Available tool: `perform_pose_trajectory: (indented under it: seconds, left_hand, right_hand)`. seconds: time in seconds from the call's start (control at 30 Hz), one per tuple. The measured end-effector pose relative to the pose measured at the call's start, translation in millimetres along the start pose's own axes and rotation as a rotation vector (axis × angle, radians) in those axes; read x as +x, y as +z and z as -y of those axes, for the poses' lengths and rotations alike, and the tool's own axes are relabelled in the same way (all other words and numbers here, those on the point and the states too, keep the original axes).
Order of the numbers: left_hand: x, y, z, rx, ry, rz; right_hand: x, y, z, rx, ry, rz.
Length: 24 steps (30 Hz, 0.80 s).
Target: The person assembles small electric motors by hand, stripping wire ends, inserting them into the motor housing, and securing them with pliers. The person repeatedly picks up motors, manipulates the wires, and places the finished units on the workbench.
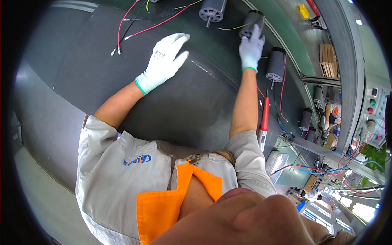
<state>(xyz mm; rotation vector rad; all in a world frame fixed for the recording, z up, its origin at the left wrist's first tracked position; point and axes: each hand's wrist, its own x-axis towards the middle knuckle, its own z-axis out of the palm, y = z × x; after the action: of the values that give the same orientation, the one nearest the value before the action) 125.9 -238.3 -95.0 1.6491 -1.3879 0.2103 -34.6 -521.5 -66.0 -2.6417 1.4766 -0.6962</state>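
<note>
One left hand (164, 58) spreads over bare bench (179, 106); right hand (251, 49) touches motor (252, 20) near rail (281, 42), grip unclear.

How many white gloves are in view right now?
2: one on the left hand, over the dark work surface; one on the right hand, at a grey motor.

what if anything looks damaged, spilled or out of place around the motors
Nothing looks spilled or plainly broken. One thing stands out: a pale, patchy streak on the dark work surface, between the left hand and the right hand. It resembles a scuff, though I can't be sure. The motors show no obvious damage.
</note>
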Motion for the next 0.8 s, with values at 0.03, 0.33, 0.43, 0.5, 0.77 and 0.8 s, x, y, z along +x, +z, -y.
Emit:
perform_pose_trajectory:
  seconds: [0.03, 0.33, 0.43, 0.5, 0.77, 0.8]
  left_hand:
    - [-1.3, 1.9, 2.3, 0.025, 0.000, 0.024]
    - [9.3, 19.1, -2.6, 0.086, 0.076, 0.040]
    - [12.0, 22.2, -7.3, 0.062, 0.072, 0.019]
    - [6.3, 20.5, -5.5, 0.055, 0.074, 0.010]
    - [-24.5, 5.0, -123.4, 0.000, -0.118, 0.332]
    - [-38.8, -11.9, -121.9, -0.047, -0.075, 0.328]
  right_hand:
    - [-3.0, -0.7, -18.5, 0.004, 0.021, -0.014]
    - [8.4, -11.7, -122.8, 1.313, 0.715, 0.220]
    - [-43.5, -13.3, -104.8, 1.624, 0.757, 0.168]
    - [-103.2, -30.0, -79.7, 1.765, 0.696, 0.301]
    - [-298.8, -182.3, 43.2, 1.147, 0.708, 0.638]
    - [-305.6, -194.6, 47.2, 1.061, 0.701, 0.712]
